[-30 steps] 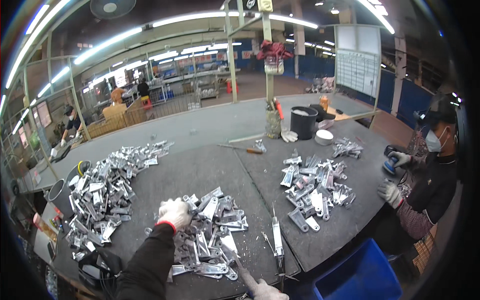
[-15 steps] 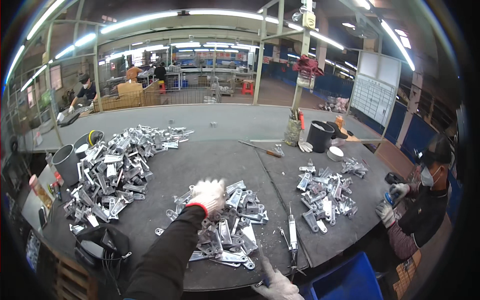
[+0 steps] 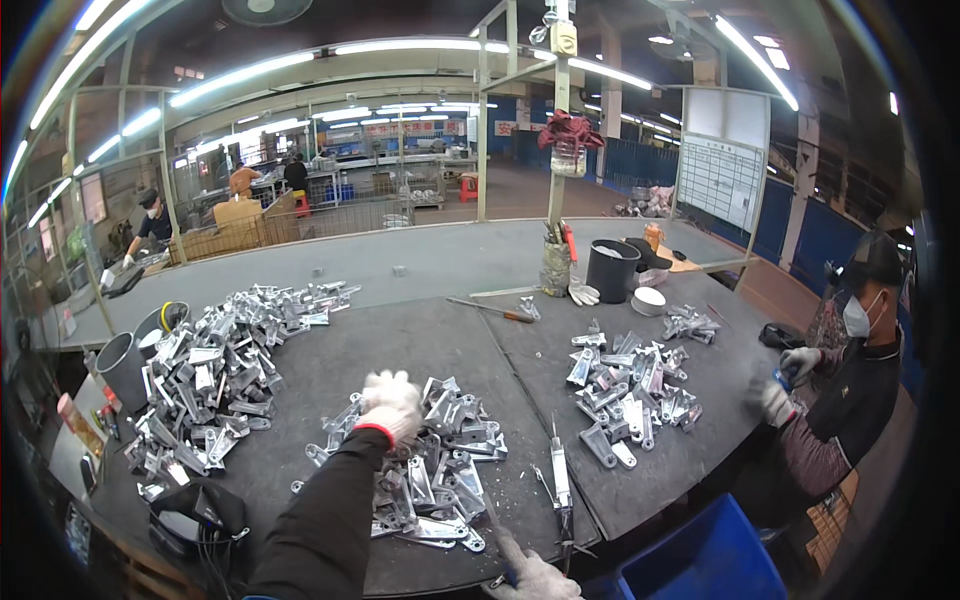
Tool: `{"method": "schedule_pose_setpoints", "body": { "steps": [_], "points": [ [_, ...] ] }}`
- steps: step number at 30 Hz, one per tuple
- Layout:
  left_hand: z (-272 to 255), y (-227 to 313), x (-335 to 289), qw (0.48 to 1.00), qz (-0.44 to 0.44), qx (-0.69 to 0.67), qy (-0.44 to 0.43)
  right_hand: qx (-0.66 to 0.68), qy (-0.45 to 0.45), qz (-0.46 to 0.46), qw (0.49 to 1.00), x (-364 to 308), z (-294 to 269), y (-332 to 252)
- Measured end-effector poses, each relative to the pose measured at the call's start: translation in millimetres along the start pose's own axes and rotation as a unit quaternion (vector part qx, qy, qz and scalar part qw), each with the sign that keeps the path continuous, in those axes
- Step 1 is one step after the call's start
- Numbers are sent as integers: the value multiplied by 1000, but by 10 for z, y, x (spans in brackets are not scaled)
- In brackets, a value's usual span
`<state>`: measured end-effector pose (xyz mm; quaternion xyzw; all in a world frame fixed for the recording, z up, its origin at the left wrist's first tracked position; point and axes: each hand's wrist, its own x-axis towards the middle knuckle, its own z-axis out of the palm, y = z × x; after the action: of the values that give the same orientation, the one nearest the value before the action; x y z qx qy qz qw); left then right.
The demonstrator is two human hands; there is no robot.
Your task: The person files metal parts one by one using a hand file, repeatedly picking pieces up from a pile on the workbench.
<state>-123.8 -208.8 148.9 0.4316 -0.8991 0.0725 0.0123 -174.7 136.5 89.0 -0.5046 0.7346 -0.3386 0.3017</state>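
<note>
My left hand (image 3: 391,408), in a white knit glove with a red cuff, is over the upper left of the middle pile of silvery metal castings (image 3: 440,490). Its fingers look slightly apart, and no part shows clearly in them. At the lower edge my gloved right hand (image 3: 540,580) is closed round a slim, file-like tool (image 3: 494,512), which points up toward the pile; its grip is mostly covered. Just right of the pile lies a long narrow metal tool (image 3: 560,475) with a pointed tip.
A larger heap of castings (image 3: 215,365) lies left, beside grey buckets (image 3: 122,365) and a black pouch (image 3: 200,515). Another pile (image 3: 630,390) lies right, near a co-worker (image 3: 850,390) handling a small blue item. A blue bin (image 3: 700,555) stands at the lower right; a screwdriver-like tool (image 3: 490,309) lies farther back.
The view has turned slightly, so the whole scene sits further left and lower. My left hand stays over the pile, its fingers less blurred. My right hand still holds the slim tool.
</note>
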Motion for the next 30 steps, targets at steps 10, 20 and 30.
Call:
{"method": "schedule_pose_setpoints", "body": {
  "steps": [10,20,30],
  "points": [
    [-109,340,-1980,933,265,-159,185,-40,-40,37,998,160,5,215],
    [655,341,-2448,944,220,-214,120,-91,4,96,991,157,181,183],
    [1137,342,-2778,702,29,-711,28,151,4,110,982,-232,256,140]
  ]
}}
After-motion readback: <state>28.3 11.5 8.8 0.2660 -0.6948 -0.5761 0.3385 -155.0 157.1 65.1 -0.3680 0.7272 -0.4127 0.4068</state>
